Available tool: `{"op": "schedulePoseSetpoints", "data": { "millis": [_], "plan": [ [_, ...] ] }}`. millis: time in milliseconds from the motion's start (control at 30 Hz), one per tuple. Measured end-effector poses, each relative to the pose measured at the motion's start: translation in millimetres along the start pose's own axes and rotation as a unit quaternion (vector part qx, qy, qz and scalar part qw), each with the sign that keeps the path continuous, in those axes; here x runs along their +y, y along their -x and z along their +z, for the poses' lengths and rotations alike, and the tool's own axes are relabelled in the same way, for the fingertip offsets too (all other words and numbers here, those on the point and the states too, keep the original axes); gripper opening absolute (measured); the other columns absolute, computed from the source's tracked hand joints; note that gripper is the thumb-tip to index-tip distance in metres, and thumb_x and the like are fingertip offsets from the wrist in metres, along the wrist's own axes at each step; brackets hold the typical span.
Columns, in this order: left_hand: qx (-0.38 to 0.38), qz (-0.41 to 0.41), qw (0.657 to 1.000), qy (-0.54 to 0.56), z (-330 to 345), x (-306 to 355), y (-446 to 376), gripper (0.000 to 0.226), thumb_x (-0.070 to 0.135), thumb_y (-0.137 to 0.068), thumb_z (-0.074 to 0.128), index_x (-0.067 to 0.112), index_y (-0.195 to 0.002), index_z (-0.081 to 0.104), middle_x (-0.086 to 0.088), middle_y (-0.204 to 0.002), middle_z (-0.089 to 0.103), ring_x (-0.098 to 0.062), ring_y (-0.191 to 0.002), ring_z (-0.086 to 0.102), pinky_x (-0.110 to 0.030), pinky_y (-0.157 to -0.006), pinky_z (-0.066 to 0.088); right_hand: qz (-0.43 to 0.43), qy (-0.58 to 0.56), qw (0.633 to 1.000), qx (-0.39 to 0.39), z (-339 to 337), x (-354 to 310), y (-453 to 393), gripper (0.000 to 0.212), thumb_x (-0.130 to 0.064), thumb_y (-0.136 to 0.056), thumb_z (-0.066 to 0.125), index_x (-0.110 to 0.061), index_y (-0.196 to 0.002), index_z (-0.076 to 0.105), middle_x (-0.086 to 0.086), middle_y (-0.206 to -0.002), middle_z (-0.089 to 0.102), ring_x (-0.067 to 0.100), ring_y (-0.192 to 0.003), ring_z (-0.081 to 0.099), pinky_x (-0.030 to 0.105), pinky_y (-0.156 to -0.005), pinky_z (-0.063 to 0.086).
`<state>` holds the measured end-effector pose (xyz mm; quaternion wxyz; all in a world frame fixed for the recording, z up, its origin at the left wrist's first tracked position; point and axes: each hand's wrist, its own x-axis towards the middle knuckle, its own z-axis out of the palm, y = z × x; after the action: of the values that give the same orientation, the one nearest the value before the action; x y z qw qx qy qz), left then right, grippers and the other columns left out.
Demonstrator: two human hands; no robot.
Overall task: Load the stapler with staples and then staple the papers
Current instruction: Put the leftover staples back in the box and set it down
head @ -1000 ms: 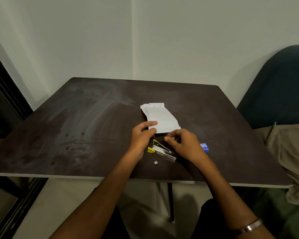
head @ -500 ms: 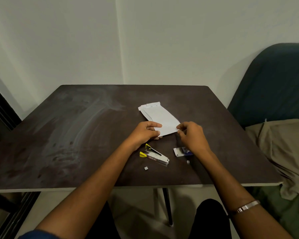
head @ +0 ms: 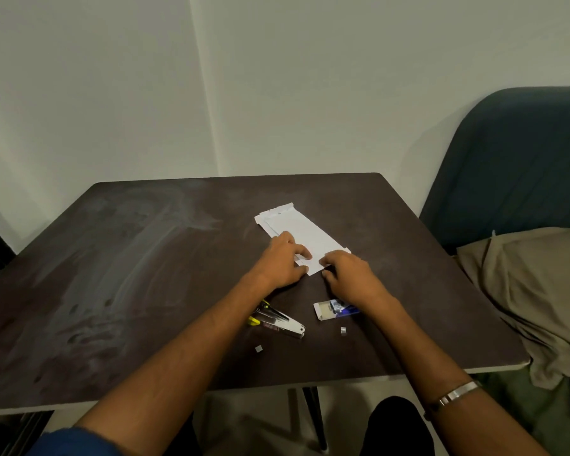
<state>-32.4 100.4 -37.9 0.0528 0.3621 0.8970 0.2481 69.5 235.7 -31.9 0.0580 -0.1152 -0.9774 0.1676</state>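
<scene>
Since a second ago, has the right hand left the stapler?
Yes. The right hand has moved away from the stapler, up the table to the papers' near edge.

The room is dim and evenly lit, with a greenish-grey cast on the wall [head: 310,77]. Soft light seems to come from above and in front, since faint shadows fall toward the camera under the tabletop [head: 129,258]. Its dark surface shows pale smears of dull sheen, no hard glare. The white papers [head: 301,232] are the brightest patch. Wide-angle distortion bends the wall corner and tabletop edges. Fine detail is soft and slightly smeared throughout.
</scene>
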Motion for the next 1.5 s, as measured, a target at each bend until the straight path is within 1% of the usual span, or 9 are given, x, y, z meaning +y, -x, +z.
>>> {"op": "schedulePoseSetpoints", "data": {
  "millis": [133,300,500,833,1000,1133,1267,1367,1500],
  "plan": [
    [-0.033,0.033,0.999,0.012,3.4,3.7,-6.6,0.035,0.020,-0.089,0.063,0.021,-0.123,0.063,-0.003,-0.130,0.052,-0.017,-0.117,0.052,-0.026,-0.100,0.040,0.004,0.011,1.000,0.011,-1.8,11.8,1.4,0.034,-0.024,-0.093,0.051,-0.018,-0.126,0.058,0.002,-0.132,0.059,0.020,-0.120,0.054,0.039,-0.104,0.042],
    [-0.049,0.049,0.997,0.016,10.1,17.6,-17.5,0.036,0.016,-0.089,0.060,0.018,-0.125,0.061,-0.003,-0.131,0.053,-0.017,-0.118,0.052,-0.029,-0.103,0.043,0.031,0.009,0.999,0.020,-5.3,27.2,1.9,0.034,-0.027,-0.094,0.051,-0.020,-0.127,0.057,0.001,-0.134,0.057,0.019,-0.121,0.054,0.039,-0.105,0.038],
    [-0.061,0.067,0.996,0.021,23.3,37.2,-33.3,0.037,0.009,-0.090,0.056,0.016,-0.126,0.060,-0.005,-0.136,0.053,-0.019,-0.126,0.049,-0.024,-0.105,0.036,0.064,0.010,0.998,0.023,-12.9,49.4,7.4,0.034,-0.028,-0.094,0.051,-0.021,-0.126,0.057,0.000,-0.133,0.057,0.018,-0.121,0.053,0.041,-0.107,0.036],
    [-0.121,0.073,0.990,0.015,43.3,61.1,-57.9,0.044,0.014,-0.095,0.049,0.018,-0.139,0.049,-0.007,-0.156,0.035,-0.023,-0.143,0.033,-0.034,-0.119,0.022,0.118,-0.011,0.992,0.042,-21.6,77.0,13.5,0.032,-0.026,-0.093,0.051,-0.021,-0.125,0.057,0.002,-0.133,0.057,0.020,-0.122,0.052,0.045,-0.108,0.036],
    [-0.080,0.080,0.992,0.063,31.1,50.0,-47.5,0.050,0.011,-0.093,0.054,0.016,-0.143,0.044,-0.007,-0.155,0.036,-0.022,-0.142,0.035,-0.031,-0.118,0.027,0.125,-0.047,0.990,0.050,-22.9,72.3,14.3,0.034,-0.019,-0.092,0.054,-0.018,-0.125,0.056,0.005,-0.135,0.056,0.023,-0.124,0.051,0.047,-0.111,0.035],
    [-0.073,0.042,0.993,0.085,5.2,27.5,-27.2,0.045,0.012,-0.093,0.056,0.016,-0.137,0.051,-0.006,-0.143,0.052,-0.020,-0.129,0.050,-0.029,-0.110,0.039,0.091,-0.075,0.988,0.101,-25.1,57.4,22.8,0.032,-0.013,-0.091,0.053,-0.016,-0.123,0.059,0.006,-0.133,0.058,0.024,-0.122,0.053,0.043,-0.110,0.037],
    [-0.094,-0.004,0.989,0.115,-20.9,-8.1,8.1,0.032,0.012,-0.094,0.057,0.011,-0.126,0.062,-0.006,-0.129,0.064,-0.017,-0.120,0.058,-0.024,-0.106,0.040,0.002,-0.128,0.985,0.112,-20.5,19.4,42.1,0.025,-0.010,-0.090,0.054,-0.016,-0.113,0.064,0.005,-0.119,0.063,0.019,-0.111,0.058,0.036,-0.101,0.046],
    [-0.077,-0.030,0.985,0.152,-32.7,-31.7,40.7,0.029,0.011,-0.094,0.057,0.011,-0.121,0.065,-0.005,-0.126,0.066,-0.016,-0.117,0.061,-0.027,-0.106,0.043,-0.093,-0.160,0.980,0.074,-9.4,-20.9,63.1,0.019,-0.014,-0.088,0.059,-0.019,-0.104,0.068,0.000,-0.106,0.065,0.012,-0.096,0.060,0.025,-0.088,0.048],
    [-0.014,-0.047,0.975,0.218,-29.9,-51.2,83.3,0.026,0.007,-0.094,0.055,0.009,-0.118,0.066,-0.006,-0.123,0.066,-0.017,-0.114,0.061,-0.019,-0.098,0.043,-0.205,-0.121,0.971,-0.027,12.6,-63.1,80.1,0.019,-0.024,-0.087,0.062,-0.022,-0.104,0.070,0.000,-0.106,0.062,0.016,-0.100,0.057,0.035,-0.086,0.045]
  ]
}}
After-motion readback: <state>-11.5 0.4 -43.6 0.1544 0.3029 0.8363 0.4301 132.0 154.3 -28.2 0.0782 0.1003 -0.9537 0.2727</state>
